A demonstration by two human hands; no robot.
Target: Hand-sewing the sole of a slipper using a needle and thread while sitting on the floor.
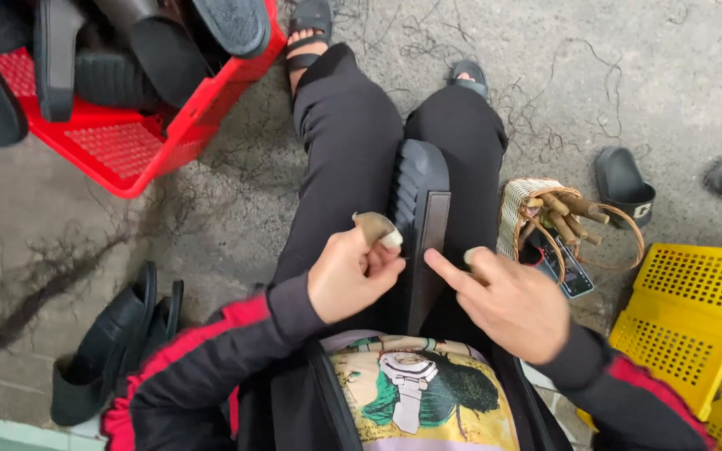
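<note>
Concrete floor lies under a seated person. Nearest, the left hand (351,274) pinches a small tool, its thumb capped; the right hand (513,302) has fingers spread, forefinger on the black sandal (419,219) across the lap. Probably light, stiff rubber, best gripped by its edges. Farther off sits a red crate (127,142).

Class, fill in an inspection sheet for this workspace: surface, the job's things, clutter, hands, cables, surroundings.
Surface: grey concrete floor, strewn with dark threads.
Job's things: black sandal sole on the lap, sole side up.
Clutter: loose black sandals; woven basket of wooden sticks; phone.
Hands: left hand closed, taped thumb up; right hand points a finger at the sole.
Cables: nothing seen.
Surroundings: red crate of sandals; yellow crates.
</note>
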